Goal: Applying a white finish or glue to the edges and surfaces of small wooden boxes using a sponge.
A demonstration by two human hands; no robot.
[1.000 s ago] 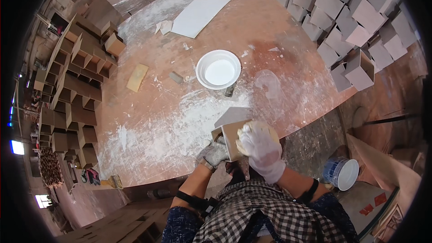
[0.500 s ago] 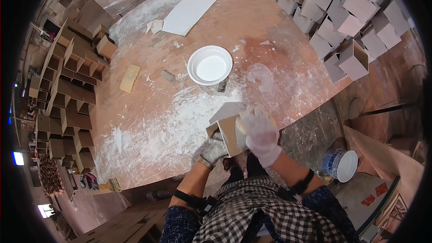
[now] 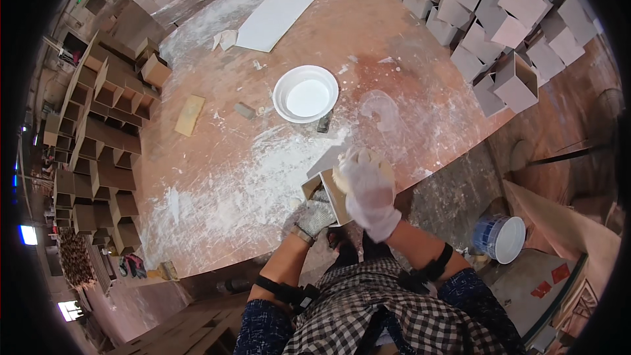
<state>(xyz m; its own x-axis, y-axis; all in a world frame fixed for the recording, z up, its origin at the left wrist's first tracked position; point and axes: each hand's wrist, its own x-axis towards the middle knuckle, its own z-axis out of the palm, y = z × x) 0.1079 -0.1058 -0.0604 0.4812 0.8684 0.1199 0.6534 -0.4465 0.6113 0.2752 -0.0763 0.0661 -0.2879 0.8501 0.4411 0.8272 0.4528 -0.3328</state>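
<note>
A small open-ended box (image 3: 337, 198) with brown board sides is held at the near edge of the work table. My left hand (image 3: 315, 215), in a grey-white glove, grips it from the left, with some fingers inside the opening. Over the box's right side lies my right hand (image 3: 369, 187), in a whitish glove, its fingers bent around a pale yellow, sponge-like pad (image 3: 339, 179) that is mostly hidden. A grey face of the box (image 3: 327, 160) shows beyond the brown side. Farther off stands a round white basin (image 3: 306, 94) with white contents.
White-smeared table (image 3: 217, 210) holds a white sheet (image 3: 279, 18), a yellowish flat piece (image 3: 189, 116), a small grey block (image 3: 244, 110) and a dark block (image 3: 324, 123). Stacked brown boxes (image 3: 108, 177) stand left, pale boxes (image 3: 483, 43) right. A bucket (image 3: 506, 240) sits below the table's right side.
My right hand has slid left and a little away from me across the box, covering more of its brown side. My left hand keeps its grip in nearly the same place.
</note>
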